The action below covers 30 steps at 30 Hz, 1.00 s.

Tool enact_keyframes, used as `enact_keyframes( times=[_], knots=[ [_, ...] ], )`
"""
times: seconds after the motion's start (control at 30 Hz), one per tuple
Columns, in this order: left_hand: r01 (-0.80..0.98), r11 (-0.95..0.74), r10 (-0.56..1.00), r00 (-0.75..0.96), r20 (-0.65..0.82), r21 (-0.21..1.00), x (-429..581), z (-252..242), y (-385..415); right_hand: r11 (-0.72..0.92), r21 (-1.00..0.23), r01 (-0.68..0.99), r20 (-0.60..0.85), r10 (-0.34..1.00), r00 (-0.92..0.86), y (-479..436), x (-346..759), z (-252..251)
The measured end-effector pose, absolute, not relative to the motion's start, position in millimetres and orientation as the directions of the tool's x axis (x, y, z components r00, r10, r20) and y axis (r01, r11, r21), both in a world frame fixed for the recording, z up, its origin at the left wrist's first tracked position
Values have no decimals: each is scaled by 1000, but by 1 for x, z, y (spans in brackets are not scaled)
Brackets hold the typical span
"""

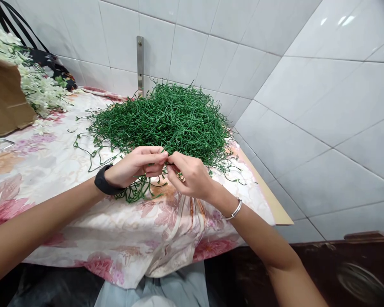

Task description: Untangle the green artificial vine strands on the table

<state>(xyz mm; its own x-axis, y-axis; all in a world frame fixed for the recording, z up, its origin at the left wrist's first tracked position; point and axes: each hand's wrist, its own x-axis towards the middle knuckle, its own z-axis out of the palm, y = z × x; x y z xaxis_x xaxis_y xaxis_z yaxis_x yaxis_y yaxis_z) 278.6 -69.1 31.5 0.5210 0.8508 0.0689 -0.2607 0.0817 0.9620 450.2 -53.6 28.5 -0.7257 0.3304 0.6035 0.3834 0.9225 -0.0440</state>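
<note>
A large heap of thin green plastic stems [166, 119] lies on a table covered with a floral cloth [67, 162]. In front of the heap, my left hand [144, 164], with a black band on its wrist, pinches a green stem between thumb and fingers. My right hand [192, 175], a silver bangle at its wrist, meets it fingertip to fingertip, closed at the same spot. The fingers mostly hide what is between them. Below my left hand lies a smaller bunch of green stems [137, 189].
White artificial flowers [40, 87] and a brown cardboard box [8, 94] stand at the left, with a dark bag [48, 59] behind. A metal bracket [140, 64] is fixed to the tiled wall [192, 51]. At the right, a board edge [280, 215] sticks out from under the cloth.
</note>
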Motion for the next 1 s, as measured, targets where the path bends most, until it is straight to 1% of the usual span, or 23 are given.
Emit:
enact_keyframes(
  times=[0.1, 0.13, 0.17, 0.2, 0.23, 0.3, 0.37, 0.4, 0.47, 0.53, 0.6, 0.8, 1.0],
  knots=[
    [-267, 93, 846, 528, 65, 959, 279, 30, -71, 922, -4, 386, 615, 307, -727, -58, 450, 29],
    [-265, 97, 842, 536, 63, 959, 279, 29, -71, 926, -23, 377, 619, 309, -722, -60, 451, 30],
    [-259, 102, 837, 544, 58, 961, 280, 29, -72, 930, -69, 360, 616, 324, -719, -61, 452, 31],
    [-253, 104, 832, 551, 55, 962, 281, 28, -72, 931, -144, 336, 600, 352, -718, -61, 453, 33],
    [-248, 104, 828, 558, 54, 963, 282, 27, -73, 919, -248, 306, 570, 394, -721, -62, 454, 35],
    [-240, 98, 821, 567, 58, 966, 283, 25, -73, 819, -521, 241, 467, 510, -723, -61, 456, 40],
    [-238, 88, 818, 571, 66, 967, 284, 23, -74, 609, -769, 193, 321, 630, -707, -60, 456, 45],
    [-240, 82, 819, 569, 71, 967, 284, 23, -74, 490, -855, 172, 250, 678, -691, -59, 455, 47],
    [-253, 69, 825, 558, 87, 965, 285, 22, -75, 302, -944, 136, 139, 735, -664, -57, 452, 50],
    [-278, 51, 835, 539, 112, 959, 287, 23, -77, 213, -970, 115, 90, 758, -646, -56, 449, 51],
    [-304, 35, 845, 517, 134, 952, 290, 23, -79, 189, -976, 110, 81, 781, -619, -54, 447, 51],
    [-334, 2, 872, 461, 161, 943, 295, 25, -79, 240, -966, 100, 157, 845, -511, -47, 447, 50],
    [-382, -43, 882, 419, 214, 923, 299, 23, -76, 44, -999, -29, 53, 872, -487, -41, 444, 49]
  ],
)
